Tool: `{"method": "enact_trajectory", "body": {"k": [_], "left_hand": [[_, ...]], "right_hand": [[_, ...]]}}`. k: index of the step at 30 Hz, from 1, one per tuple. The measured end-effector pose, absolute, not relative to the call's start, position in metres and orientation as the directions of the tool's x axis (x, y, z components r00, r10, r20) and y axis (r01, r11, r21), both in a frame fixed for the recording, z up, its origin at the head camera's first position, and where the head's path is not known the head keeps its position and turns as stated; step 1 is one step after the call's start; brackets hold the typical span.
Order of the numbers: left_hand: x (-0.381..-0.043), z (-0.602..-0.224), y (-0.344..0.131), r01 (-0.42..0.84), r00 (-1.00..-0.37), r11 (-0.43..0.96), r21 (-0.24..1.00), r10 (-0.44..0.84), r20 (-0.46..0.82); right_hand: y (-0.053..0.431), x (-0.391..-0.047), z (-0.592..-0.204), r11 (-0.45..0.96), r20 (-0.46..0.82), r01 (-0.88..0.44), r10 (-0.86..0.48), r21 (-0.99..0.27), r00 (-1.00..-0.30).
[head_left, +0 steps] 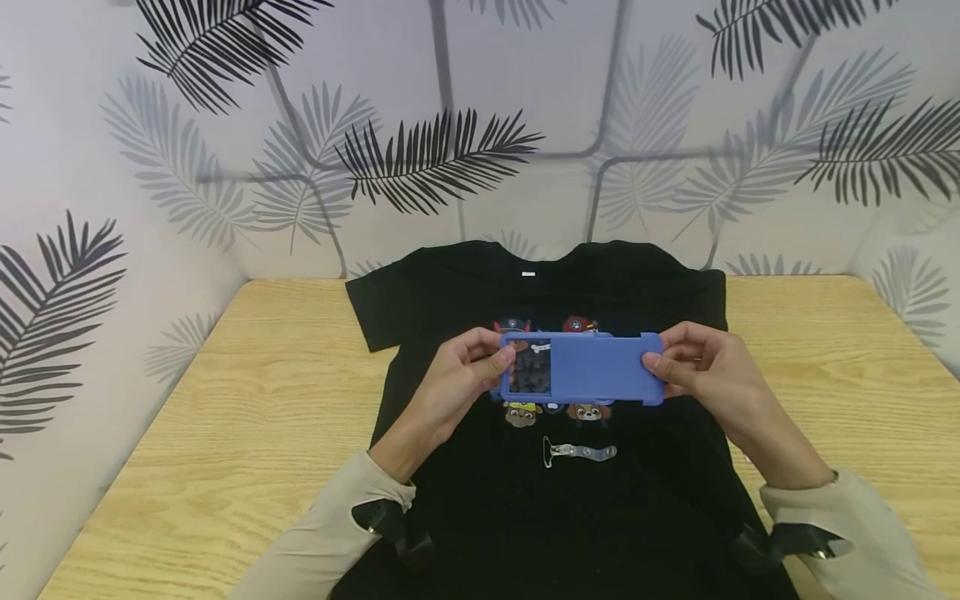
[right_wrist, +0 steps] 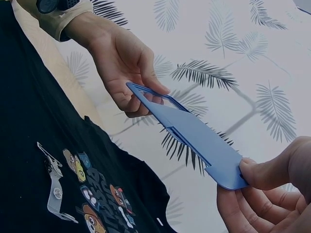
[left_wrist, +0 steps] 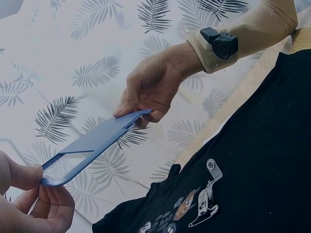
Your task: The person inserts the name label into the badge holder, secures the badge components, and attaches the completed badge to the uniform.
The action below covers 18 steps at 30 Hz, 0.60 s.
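Note:
A flat blue plastic badge holder (head_left: 603, 368), with a see-through window at its left end and a sliding panel, is held level above the black T-shirt (head_left: 480, 533). My left hand (head_left: 465, 379) pinches the window end between thumb and fingers. At the opposite end, the right hand (head_left: 708, 367) grips the panel and the frame's corner, its thumb (right_wrist: 265, 174) on the front face. Below the holder, a metal badge clip with a clear strap (head_left: 581, 451) lies on the shirt. The left wrist view shows that clip (left_wrist: 206, 191) up close, touched by neither hand.
Cartoon dog faces (head_left: 521, 414) are printed on the shirt's chest, partly covered by the holder. The shirt is spread on a light wood table (head_left: 285, 417). Behind it rises a pale leaf-patterned backdrop (head_left: 525, 75). A small black camera (left_wrist: 223, 44) sits on the right wrist.

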<state>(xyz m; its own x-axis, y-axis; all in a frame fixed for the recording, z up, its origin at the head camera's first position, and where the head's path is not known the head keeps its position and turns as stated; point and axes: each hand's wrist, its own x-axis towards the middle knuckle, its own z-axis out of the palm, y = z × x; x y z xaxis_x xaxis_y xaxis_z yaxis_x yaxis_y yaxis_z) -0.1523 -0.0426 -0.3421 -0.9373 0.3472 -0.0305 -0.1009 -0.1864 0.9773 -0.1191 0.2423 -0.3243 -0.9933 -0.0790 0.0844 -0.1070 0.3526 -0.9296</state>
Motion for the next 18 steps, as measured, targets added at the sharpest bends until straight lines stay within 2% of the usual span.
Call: {"method": "enact_trajectory", "body": {"k": [18], "left_hand": [[-0.1526,-0.3455,-0.0424,-0.084,-0.939,-0.200,0.976,0.345,-0.010]], "right_hand": [[0.2428,-0.1181,-0.3259,0.358,0.077,-0.098,-0.071,-0.929,-0.994]]}}
